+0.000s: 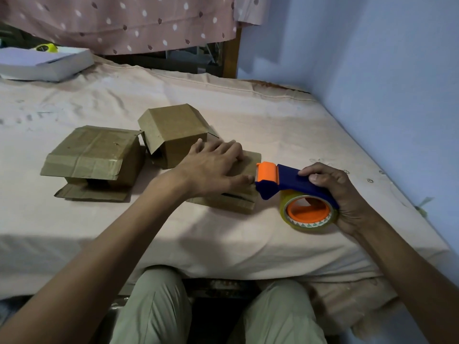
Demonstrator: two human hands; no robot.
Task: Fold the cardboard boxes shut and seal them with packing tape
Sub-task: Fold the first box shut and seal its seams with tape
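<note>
Three brown cardboard boxes lie on the cloth-covered bed (273,125). My left hand (213,165) presses flat, fingers straight, on the top flaps of the nearest box (238,203). My right hand (340,194) grips the blue handle of a tape dispenser (285,181) with an orange roller and a roll of clear tape; its roller end touches the right edge of that box by my left thumb. A second box (171,131) stands behind with one flap hanging loose. A third box (94,155) sits at the left with its flaps splayed outward.
A white flat box (44,64) with a yellow object behind it lies at the far left of the bed. A blue wall (372,70) runs along the right side. A spotted pink curtain (124,21) hangs at the back. My knees are below the bed's front edge.
</note>
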